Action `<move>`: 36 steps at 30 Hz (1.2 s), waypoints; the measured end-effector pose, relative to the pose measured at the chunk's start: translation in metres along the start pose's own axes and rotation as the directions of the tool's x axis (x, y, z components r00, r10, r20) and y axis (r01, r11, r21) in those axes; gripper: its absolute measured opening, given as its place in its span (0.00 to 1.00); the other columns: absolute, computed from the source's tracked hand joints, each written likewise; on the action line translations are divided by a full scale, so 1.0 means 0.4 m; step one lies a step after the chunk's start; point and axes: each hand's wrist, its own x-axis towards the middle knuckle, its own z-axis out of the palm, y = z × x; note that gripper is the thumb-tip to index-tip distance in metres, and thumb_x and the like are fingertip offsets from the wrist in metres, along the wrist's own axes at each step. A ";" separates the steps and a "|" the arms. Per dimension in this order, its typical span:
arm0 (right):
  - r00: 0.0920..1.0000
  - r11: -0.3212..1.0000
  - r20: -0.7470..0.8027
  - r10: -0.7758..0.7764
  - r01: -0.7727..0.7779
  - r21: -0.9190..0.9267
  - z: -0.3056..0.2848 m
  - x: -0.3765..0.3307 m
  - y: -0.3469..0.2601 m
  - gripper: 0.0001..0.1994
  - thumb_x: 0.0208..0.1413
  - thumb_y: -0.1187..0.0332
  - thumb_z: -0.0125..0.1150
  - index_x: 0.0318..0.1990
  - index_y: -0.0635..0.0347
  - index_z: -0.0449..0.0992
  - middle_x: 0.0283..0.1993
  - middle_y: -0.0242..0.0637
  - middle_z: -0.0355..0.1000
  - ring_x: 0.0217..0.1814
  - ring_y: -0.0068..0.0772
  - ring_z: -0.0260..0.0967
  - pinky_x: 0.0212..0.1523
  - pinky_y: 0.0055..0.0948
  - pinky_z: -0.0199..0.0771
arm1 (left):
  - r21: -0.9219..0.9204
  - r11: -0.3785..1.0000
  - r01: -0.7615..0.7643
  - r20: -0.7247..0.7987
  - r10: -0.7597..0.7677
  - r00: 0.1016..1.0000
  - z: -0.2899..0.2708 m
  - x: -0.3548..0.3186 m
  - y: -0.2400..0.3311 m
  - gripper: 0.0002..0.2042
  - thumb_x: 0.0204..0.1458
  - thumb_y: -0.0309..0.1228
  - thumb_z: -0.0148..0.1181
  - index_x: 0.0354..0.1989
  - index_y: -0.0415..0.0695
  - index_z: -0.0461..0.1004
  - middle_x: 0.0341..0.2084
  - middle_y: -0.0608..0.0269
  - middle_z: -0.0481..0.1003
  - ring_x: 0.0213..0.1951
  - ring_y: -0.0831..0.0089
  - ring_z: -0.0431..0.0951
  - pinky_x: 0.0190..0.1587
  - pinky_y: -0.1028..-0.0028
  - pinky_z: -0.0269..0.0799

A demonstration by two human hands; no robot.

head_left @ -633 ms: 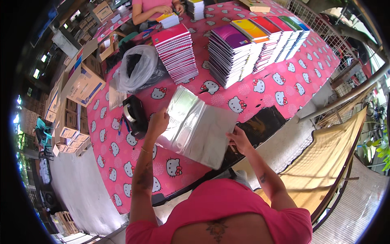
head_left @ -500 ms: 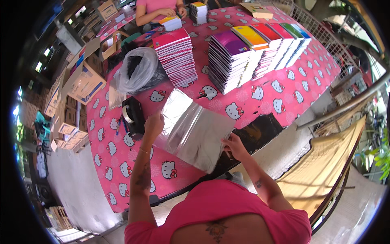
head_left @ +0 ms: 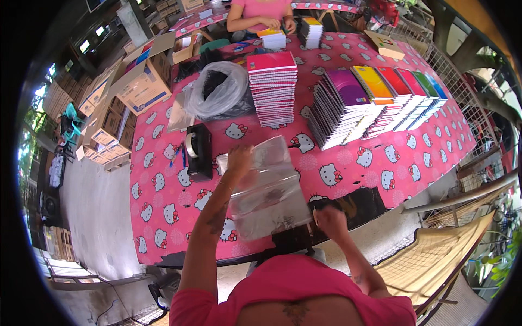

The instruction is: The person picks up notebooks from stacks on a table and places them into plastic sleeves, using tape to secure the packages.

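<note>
A clear plastic bag (head_left: 269,198) lies creased on the pink tablecloth in front of me. My left hand (head_left: 240,160) is over the bag's upper left edge, its fingers smeared by motion. Beside the bag's lower right corner, over a dark patch at the table's near edge, is my right hand (head_left: 330,221). Its fingers are curled in, and what they hold, if anything, is hidden. Left of the bag stands a black tape dispenser (head_left: 199,152) with a roll of tape in it.
A tall stack of red spiral notebooks (head_left: 272,89) stands behind the bag, near a pile of clear plastic bags (head_left: 217,89). Several coloured notebook stacks (head_left: 348,106) line the right. Cardboard boxes (head_left: 142,87) are at the left. Across the table, a person (head_left: 261,16) handles small notebooks (head_left: 272,39).
The bag, held up between both hands before, now lies flatter on the table. My left hand has moved inward over its edge; my right hand has curled. The view has shifted.
</note>
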 end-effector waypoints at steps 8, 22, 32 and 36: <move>0.858 0.816 -0.039 -0.513 0.472 -0.334 0.115 0.278 -0.097 0.36 0.50 0.51 0.65 0.65 0.53 0.62 0.74 0.46 0.51 0.76 0.54 0.46 0.70 0.56 0.46 | -0.148 0.974 0.170 -0.608 -0.225 0.761 -0.108 -0.191 0.091 0.29 0.50 0.33 0.64 0.63 0.45 0.66 0.56 0.44 0.66 0.58 0.48 0.66 0.60 0.53 0.62; 0.881 0.756 0.149 -0.448 0.463 -0.463 0.130 0.276 -0.076 0.53 0.48 0.34 0.62 0.75 0.52 0.46 0.80 0.48 0.34 0.82 0.54 0.25 0.75 0.58 0.26 | -0.491 0.731 0.474 -0.449 -0.678 0.581 -0.091 -0.271 -0.138 0.37 0.46 0.35 0.68 0.64 0.37 0.57 0.55 0.38 0.68 0.56 0.41 0.68 0.57 0.53 0.65; 0.865 0.766 0.129 -0.485 0.491 -0.415 0.124 0.277 -0.071 0.54 0.48 0.36 0.62 0.75 0.54 0.44 0.80 0.47 0.35 0.82 0.51 0.25 0.76 0.58 0.24 | -0.573 0.606 0.551 -0.361 -0.791 0.494 -0.102 -0.271 -0.125 0.38 0.43 0.42 0.73 0.56 0.33 0.60 0.45 0.38 0.72 0.48 0.40 0.73 0.51 0.52 0.68; 0.850 0.755 0.156 -0.503 0.520 -0.401 0.124 0.272 -0.063 0.54 0.48 0.35 0.61 0.75 0.55 0.44 0.80 0.48 0.34 0.82 0.52 0.26 0.76 0.58 0.26 | -0.493 0.580 0.649 -0.380 -0.814 0.439 -0.107 -0.281 -0.092 0.35 0.39 0.45 0.75 0.48 0.35 0.63 0.41 0.41 0.72 0.46 0.41 0.73 0.48 0.52 0.68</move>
